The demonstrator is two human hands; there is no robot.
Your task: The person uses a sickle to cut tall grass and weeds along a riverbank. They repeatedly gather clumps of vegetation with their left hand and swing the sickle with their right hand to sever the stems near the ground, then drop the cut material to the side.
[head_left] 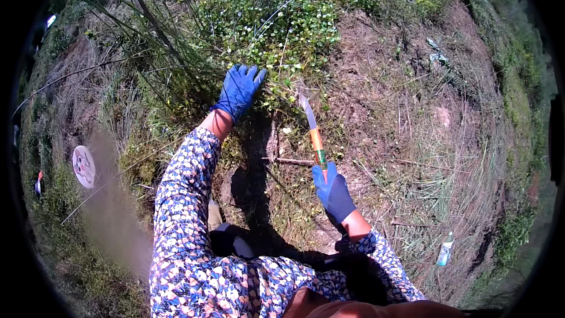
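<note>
My right hand [335, 195], in a blue glove with a darker back, is wrapped round the lower end of a sickle's orange and green handle. The sickle [316, 141] points away from me, its pale curved blade reaching the edge of the leafy weeds [276, 91]; glare and stems blur the blade's tip. To the left of the blade, my left hand [238, 93], also gloved in blue, lies back up on the weeds. Its fingers bend down over the leaves, and the fingertips are partly lost among them.
Tall stalks [159, 35] lean over on the left. A dry stick [291, 161] lies below the blade. Cut grass [424, 194] covers the ground at the right, with a bottle [445, 250] on it. A round pale disc [83, 166] is at the far left.
</note>
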